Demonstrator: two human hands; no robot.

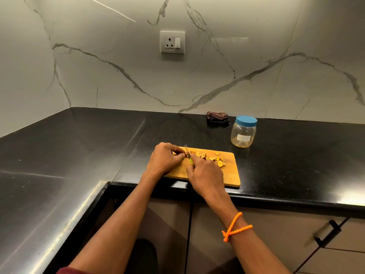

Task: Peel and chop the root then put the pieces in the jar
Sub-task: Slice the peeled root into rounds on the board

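A wooden cutting board [230,175] lies at the front edge of the black counter. On it my left hand [165,159] pinches the end of a brownish-orange root [186,153]. My right hand [205,176] grips a small knife [187,150] with a green handle, its blade standing across the root just right of my left fingertips. Cut pieces [201,154] lie right of the blade, and several round orange slices [219,161] are scattered further right. A clear plastic jar [243,134] with a blue lid stands closed behind the board, to the right.
A folded dark checked cloth [217,117] lies by the marble wall behind the jar. The black counter [79,147] turns a corner on the left. A wall socket [172,42] is above. Cabinet doors with a black handle [327,233] are below the counter edge.
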